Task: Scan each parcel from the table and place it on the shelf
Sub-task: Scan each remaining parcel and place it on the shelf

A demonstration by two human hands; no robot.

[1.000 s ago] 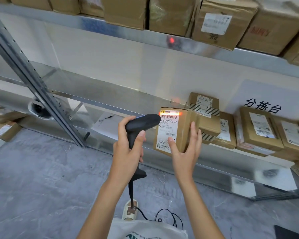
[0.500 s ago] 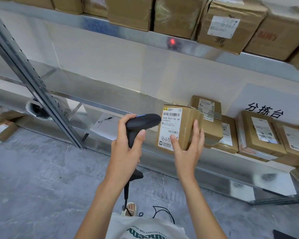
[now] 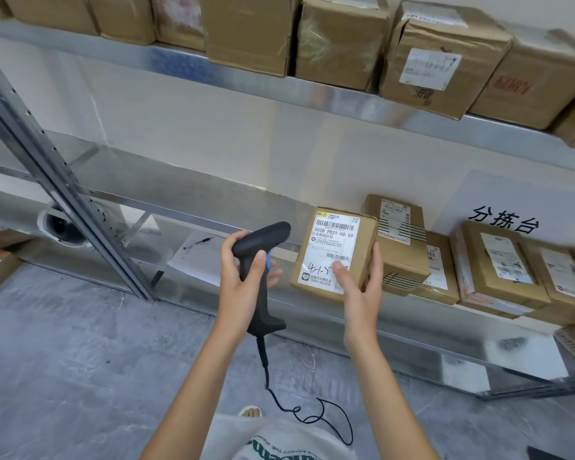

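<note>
Single head cam, wide-angle, looks fwd and down from close range at metal shelf (image 3: 193, 194) and floor (image 3: 63, 360)

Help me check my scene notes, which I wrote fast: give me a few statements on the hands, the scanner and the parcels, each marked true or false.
1. The left hand grips the black scanner by its handle. True.
2. The right hand holds a parcel with its white label turned away from the camera. False: the label faces the camera, the thumb lying on it.
3. The scanner is cordless. False: a black cable hangs from its handle.
4. More parcels lie on the metal shelf to the right of the held one. True.
5. The upper shelf carries no boxes. False: a row of cardboard boxes sits on it.
</note>
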